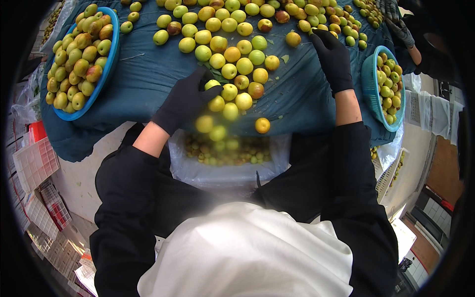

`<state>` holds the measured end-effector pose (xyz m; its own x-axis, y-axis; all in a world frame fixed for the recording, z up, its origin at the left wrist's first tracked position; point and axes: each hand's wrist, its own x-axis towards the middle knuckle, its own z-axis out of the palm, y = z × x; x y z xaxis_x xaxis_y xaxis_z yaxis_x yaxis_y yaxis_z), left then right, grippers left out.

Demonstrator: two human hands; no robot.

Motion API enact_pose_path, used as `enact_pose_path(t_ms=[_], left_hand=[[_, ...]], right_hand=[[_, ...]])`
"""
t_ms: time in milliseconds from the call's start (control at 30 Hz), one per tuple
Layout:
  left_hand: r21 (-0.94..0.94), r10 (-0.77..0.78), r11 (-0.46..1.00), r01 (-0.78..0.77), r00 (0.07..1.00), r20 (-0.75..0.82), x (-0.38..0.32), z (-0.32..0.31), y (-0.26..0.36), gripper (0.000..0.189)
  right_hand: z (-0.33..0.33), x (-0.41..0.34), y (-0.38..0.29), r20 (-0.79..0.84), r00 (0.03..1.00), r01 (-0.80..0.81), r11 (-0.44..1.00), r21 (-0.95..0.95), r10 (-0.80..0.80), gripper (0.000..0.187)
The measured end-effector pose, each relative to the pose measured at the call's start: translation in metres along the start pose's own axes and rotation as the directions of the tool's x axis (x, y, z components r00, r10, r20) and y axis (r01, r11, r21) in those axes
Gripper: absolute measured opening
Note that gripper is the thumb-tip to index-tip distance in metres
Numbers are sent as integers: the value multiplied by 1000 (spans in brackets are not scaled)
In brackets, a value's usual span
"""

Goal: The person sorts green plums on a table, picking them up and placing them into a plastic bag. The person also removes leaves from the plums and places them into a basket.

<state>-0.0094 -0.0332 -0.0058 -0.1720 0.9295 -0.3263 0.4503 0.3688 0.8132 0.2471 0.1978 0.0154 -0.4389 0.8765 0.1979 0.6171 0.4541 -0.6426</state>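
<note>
Many loose jujube-like fruits, green, yellow and brown [229, 70], lie on a dark blue cloth [148, 78] over the table. My left hand [189, 96], in a black glove, has its fingers and thumb around a green fruit [212, 85] at the left side of the loose fruits. Farther up and to the right, my right hand [331, 55], also gloved in black, reaches to the fruits at the far side; its fingertips touch or nearly touch a fruit, and its grip is hidden. Below the table edge, blurred fruits drop over a plastic-lined container [230, 176] with fruits in it.
A blue basin [114, 48] heaped with fruits stands at the left, and a turquoise basket [369, 85] of fruits at the right. A co-worker's gloved hands [400, 31] are at the upper right. Plastic crates [37, 163] stand at the lower left.
</note>
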Motion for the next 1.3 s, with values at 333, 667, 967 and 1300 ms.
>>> enact_pose_path(t_ms=[333,667,967,1300], left_hand=[[-528,-31,845,91,992,122,-2,-8,-13,36],[-445,204,869,-217,976,-77,-6,-6,-9,34],[-597,174,788,-151,985,-20,-4,-10,6,40],[-61,164,972,-228,837,-522,44,-42,-37,47]], right_hand=[[59,60,98,47,997,79,868,-490,-64,63],[87,-21,-40,363,861,476,817,-326,-356,57],[51,-67,-117,370,745,403,817,413,-555,53],[20,-58,-131,103,961,225,940,255,-257,20]])
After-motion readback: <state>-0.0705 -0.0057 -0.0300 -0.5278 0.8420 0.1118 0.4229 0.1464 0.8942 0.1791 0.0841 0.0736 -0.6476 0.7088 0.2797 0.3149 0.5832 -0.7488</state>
